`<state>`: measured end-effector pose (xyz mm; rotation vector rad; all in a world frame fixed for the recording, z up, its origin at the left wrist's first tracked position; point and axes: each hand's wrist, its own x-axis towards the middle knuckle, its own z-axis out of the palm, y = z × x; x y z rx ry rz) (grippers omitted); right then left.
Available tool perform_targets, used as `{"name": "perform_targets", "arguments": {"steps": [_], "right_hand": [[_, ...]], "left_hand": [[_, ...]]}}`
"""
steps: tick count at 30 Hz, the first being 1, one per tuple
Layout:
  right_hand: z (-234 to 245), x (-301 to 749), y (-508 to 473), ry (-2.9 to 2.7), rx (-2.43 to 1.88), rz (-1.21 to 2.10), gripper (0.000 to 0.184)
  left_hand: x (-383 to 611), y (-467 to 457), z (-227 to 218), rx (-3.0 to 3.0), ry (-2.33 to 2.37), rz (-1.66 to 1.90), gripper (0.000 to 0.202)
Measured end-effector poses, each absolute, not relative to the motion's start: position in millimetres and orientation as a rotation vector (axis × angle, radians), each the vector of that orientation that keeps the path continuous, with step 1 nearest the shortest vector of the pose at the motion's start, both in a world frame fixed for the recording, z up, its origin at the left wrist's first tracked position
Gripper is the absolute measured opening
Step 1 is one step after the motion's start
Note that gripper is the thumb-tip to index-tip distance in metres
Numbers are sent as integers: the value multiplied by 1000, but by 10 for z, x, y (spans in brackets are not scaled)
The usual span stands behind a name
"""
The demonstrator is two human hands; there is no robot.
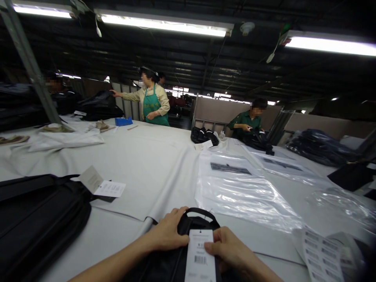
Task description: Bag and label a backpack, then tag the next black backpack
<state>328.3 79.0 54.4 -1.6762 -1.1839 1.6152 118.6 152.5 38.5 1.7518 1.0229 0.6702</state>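
A black backpack (173,262) with a top loop handle lies right in front of me, its lower part cut off by the bottom edge. Beside the handle, my left hand (167,232) is closed on the bag's upper left side, its thumb tip at the edge of a white hang tag (200,250). That tag carries a printed barcode and hangs over the bag's front. Between thumb and fingers, my right hand (230,247) pinches the tag's right edge. Another black bag (44,219) lies to the left, with a white tag (110,188) and a beige tag (91,179).
Clear plastic bags (235,196) lie flat ahead to the right. A sheet of barcode labels (321,254) curls at lower right. Across the white table (141,156), one person in a green apron (152,102) reaches toward black bags; another person (249,119) handles a black bag.
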Motion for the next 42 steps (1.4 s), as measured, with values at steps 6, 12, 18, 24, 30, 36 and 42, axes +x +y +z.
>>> {"name": "perform_targets", "arguments": {"steps": [6,12,18,24,30,36,42], "right_hand": [[233,2745,855,-858,-1514,1643,29],[76,2641,918,-1055,-1714,1528,21],[137,2619,899,-1123,-1667,1666,22],[303,2483,917,-1078,-1569,1716,12],[184,2555,890,-1287,-1894,1560,33],[561,2948,882,-1678,-1755,1225,36],[560,3929,1089,-1659,-1694,383,30]], "left_hand": [[1316,1449,425,1912,1265,551,53],[1086,1323,364,1996,1264,526,43],[527,878,127,2400,994,487,45],[766,624,-216,2676,1167,608,61],[795,611,-81,2746,1290,519,54],[843,706,226,2705,1236,263,42],[953,1128,317,2431,1247,680,16]]}}
